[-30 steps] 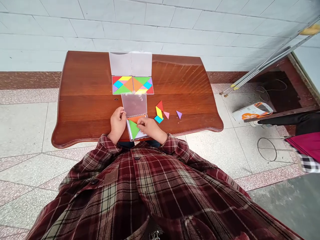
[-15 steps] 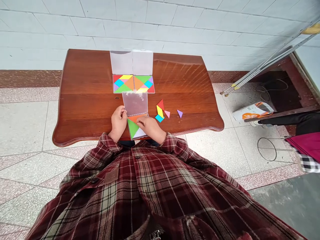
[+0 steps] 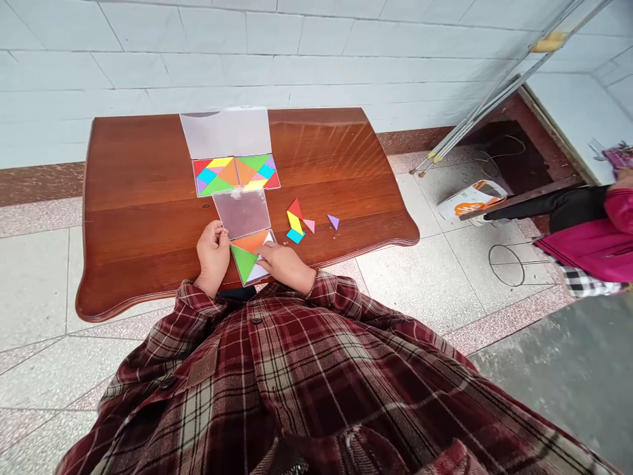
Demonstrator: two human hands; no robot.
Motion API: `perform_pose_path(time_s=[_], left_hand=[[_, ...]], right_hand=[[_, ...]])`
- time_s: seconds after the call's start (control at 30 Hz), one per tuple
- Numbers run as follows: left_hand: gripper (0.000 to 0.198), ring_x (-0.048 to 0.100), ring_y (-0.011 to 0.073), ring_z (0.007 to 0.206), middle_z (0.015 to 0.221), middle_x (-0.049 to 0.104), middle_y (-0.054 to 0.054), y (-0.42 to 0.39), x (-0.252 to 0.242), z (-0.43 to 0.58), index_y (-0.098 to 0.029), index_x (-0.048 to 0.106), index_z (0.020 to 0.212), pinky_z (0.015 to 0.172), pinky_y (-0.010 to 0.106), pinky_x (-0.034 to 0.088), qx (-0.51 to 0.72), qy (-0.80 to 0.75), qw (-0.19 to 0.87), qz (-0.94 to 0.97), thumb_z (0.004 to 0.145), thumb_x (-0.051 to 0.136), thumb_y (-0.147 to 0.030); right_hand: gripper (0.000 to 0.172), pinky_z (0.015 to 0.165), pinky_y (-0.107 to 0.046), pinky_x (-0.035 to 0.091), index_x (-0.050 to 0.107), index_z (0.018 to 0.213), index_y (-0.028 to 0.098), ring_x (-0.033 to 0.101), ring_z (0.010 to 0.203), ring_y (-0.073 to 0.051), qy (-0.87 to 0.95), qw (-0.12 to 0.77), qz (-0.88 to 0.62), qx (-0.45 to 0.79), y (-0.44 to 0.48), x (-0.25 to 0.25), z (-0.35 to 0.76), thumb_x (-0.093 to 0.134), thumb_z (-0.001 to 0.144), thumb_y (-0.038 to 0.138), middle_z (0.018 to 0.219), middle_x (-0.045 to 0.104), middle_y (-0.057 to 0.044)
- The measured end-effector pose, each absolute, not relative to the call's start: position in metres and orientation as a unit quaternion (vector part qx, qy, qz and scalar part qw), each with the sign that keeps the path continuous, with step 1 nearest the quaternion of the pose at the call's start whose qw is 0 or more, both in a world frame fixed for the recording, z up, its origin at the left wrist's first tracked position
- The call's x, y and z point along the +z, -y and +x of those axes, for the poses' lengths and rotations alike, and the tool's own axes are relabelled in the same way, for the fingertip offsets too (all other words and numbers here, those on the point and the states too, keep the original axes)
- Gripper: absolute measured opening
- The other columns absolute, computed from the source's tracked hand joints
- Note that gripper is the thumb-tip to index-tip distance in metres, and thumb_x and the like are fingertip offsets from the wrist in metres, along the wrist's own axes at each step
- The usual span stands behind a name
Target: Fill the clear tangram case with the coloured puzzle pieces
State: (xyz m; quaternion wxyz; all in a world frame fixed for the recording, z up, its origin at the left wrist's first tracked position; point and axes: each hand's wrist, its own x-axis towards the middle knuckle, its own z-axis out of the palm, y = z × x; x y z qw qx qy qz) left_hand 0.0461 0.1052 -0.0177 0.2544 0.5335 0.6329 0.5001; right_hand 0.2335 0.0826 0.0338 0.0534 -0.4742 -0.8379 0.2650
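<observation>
An open tangram case (image 3: pixel 275 258) lies at the table's front edge, its clear lid (image 3: pixel 242 214) folded back. Inside are a large orange triangle (image 3: pixel 250 242) along the top and a large green triangle (image 3: pixel 242 262) on the left; white backing shows beside them. My left hand (image 3: pixel 213 254) is closed, thumb and finger pinched at the case's left edge near the hinge. Over the right part of the case, my right hand (image 3: pixel 285 265) has its fingers bent together, tips down where the orange and green triangles meet. Whatever they may hold is hidden.
Loose red (image 3: pixel 295 208), yellow (image 3: pixel 295 223), blue (image 3: pixel 295 236), pink (image 3: pixel 309 225) and purple (image 3: pixel 333 221) pieces lie right of the case. Two filled tangram cases (image 3: pixel 236 175) stand open behind it. Crutches (image 3: pixel 459 128) lean at right; another person (image 3: pixel 578 231) is beyond.
The view has shifted, so the table sits further left in it. My right fingers have moved rightward off the orange triangle's middle, uncovering more of it. My left hand keeps its place at the case edge.
</observation>
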Motion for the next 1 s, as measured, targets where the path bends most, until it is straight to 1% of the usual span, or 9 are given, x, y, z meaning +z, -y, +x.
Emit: perform_pose_path(time_s=[0.17, 0.27, 0.33, 0.43, 0.5, 0.6, 0.8, 0.87, 1.0], left_hand=[[0.017, 0.056, 0.0095, 0.068, 0.078, 0.062, -0.002, -0.105, -0.014, 0.046, -0.019, 0.058, 0.092, 0.067, 0.023, 0.045, 0.495, -0.633, 0.255, 0.538, 0.079, 0.048, -0.023], [0.017, 0.056, 0.0097, 0.069, 0.078, 0.062, -0.002, -0.104, -0.013, 0.046, -0.019, 0.058, 0.093, 0.068, 0.023, 0.046, 0.494, -0.636, 0.245, 0.539, 0.079, 0.049, -0.022], [0.017, 0.056, 0.0098, 0.069, 0.078, 0.062, -0.002, -0.104, -0.014, 0.045, -0.019, 0.058, 0.093, 0.068, 0.023, 0.045, 0.495, -0.637, 0.243, 0.538, 0.079, 0.049, -0.022], [0.015, 0.055, 0.0098, 0.067, 0.077, 0.061, -0.002, -0.105, -0.018, 0.045, -0.019, 0.057, 0.092, 0.065, 0.023, 0.045, 0.502, -0.629, 0.25, 0.538, 0.08, 0.048, -0.023], [0.015, 0.055, 0.0098, 0.066, 0.076, 0.06, -0.002, -0.105, -0.021, 0.045, -0.019, 0.057, 0.092, 0.063, 0.023, 0.045, 0.506, -0.625, 0.254, 0.538, 0.08, 0.049, -0.023], [0.015, 0.055, 0.01, 0.067, 0.077, 0.06, -0.001, -0.106, -0.024, 0.045, -0.019, 0.057, 0.093, 0.064, 0.023, 0.046, 0.507, -0.625, 0.257, 0.535, 0.081, 0.049, -0.024], [0.018, 0.058, 0.0109, 0.071, 0.08, 0.062, 0.0, -0.106, -0.026, 0.045, -0.019, 0.057, 0.096, 0.066, 0.023, 0.047, 0.504, -0.63, 0.255, 0.533, 0.081, 0.049, -0.025], [0.018, 0.057, 0.011, 0.071, 0.08, 0.062, 0.0, -0.106, -0.026, 0.045, -0.019, 0.057, 0.096, 0.066, 0.023, 0.047, 0.504, -0.629, 0.252, 0.535, 0.081, 0.049, -0.025], [0.017, 0.057, 0.0106, 0.069, 0.078, 0.061, -0.001, -0.106, -0.024, 0.045, -0.019, 0.057, 0.095, 0.066, 0.023, 0.046, 0.501, -0.629, 0.253, 0.537, 0.081, 0.048, -0.024]], right_hand=[[0.018, 0.082, -0.029, 0.041, 0.064, 0.099, 0.017, 0.059, 0.095, -0.02, 0.762, 0.119, -0.597, 0.222, -0.12, 0.041, 0.278, 0.049, 0.092, 0.023, 0.1, 0.065, -0.008], [0.02, 0.083, -0.032, 0.042, 0.063, 0.104, 0.014, 0.059, 0.097, -0.023, 0.709, 0.102, -0.674, 0.178, -0.148, 0.043, 0.297, 0.051, 0.091, 0.024, 0.103, 0.065, -0.012], [0.028, 0.084, -0.033, 0.042, 0.06, 0.111, 0.012, 0.059, 0.099, -0.025, 0.689, 0.082, -0.699, 0.171, -0.163, 0.044, 0.299, 0.054, 0.091, 0.03, 0.11, 0.063, -0.016], [0.041, 0.083, -0.034, 0.044, 0.056, 0.117, 0.009, 0.061, 0.1, -0.027, 0.669, 0.049, -0.721, 0.176, -0.178, 0.044, 0.29, 0.058, 0.089, 0.039, 0.117, 0.061, -0.02], [0.045, 0.082, -0.034, 0.044, 0.055, 0.118, 0.008, 0.062, 0.1, -0.028, 0.658, 0.032, -0.731, 0.179, -0.185, 0.044, 0.283, 0.061, 0.088, 0.041, 0.118, 0.06, -0.022], [0.045, 0.08, -0.034, 0.045, 0.053, 0.118, 0.007, 0.062, 0.101, -0.029, 0.643, 0.021, -0.737, 0.204, -0.194, 0.043, 0.28, 0.064, 0.086, 0.036, 0.113, 0.063, -0.021], [0.032, 0.078, -0.032, 0.045, 0.057, 0.107, 0.012, 0.063, 0.095, -0.025, 0.642, 0.044, -0.725, 0.244, -0.202, 0.042, 0.29, 0.066, 0.083, 0.031, 0.105, 0.067, -0.016], [0.036, 0.081, -0.034, 0.046, 0.056, 0.109, 0.011, 0.063, 0.097, -0.026, 0.643, 0.049, -0.729, 0.231, -0.202, 0.044, 0.289, 0.065, 0.084, 0.035, 0.108, 0.065, -0.017], [0.049, 0.087, -0.039, 0.046, 0.051, 0.119, 0.008, 0.06, 0.105, -0.029, 0.651, 0.046, -0.735, 0.182, -0.207, 0.045, 0.277, 0.065, 0.083, 0.038, 0.122, 0.056, -0.022]])
